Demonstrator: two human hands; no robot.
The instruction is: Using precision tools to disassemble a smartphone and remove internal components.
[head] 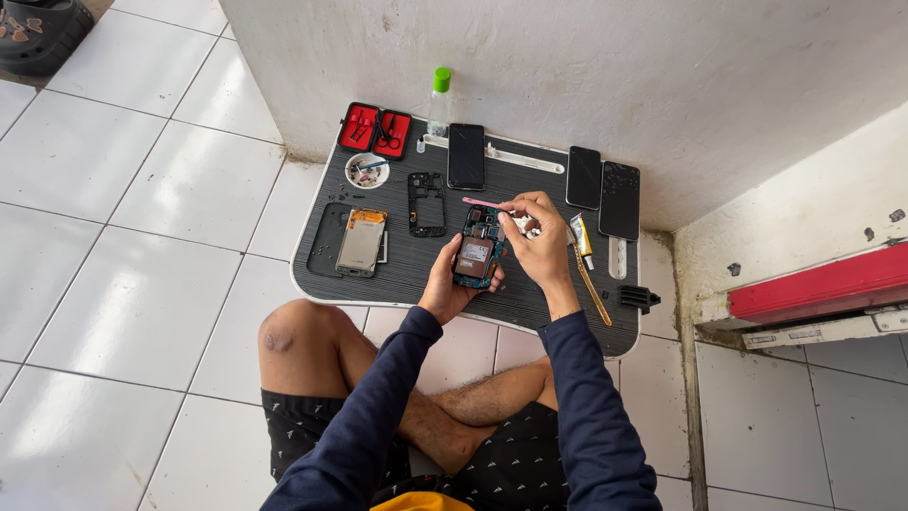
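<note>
My left hand [452, 281] cradles an opened phone [478, 248] with its circuit board and battery bay exposed, over the middle of a black ribbed lap table [530, 303]. My right hand [537, 235] pinches a thin pink tool [480, 202] whose tip points left above the phone's top edge; small white bits also sit in those fingers. Both arms wear dark blue sleeves.
On the table lie a red tool case [375, 129], a small white dish of parts [366, 170], a phone frame [427, 203], a detached screen with a back cover [361, 241], three dark phones [465, 156], a green-capped bottle [439, 102], a glue tube [581, 237]. White wall behind, red ledge at right.
</note>
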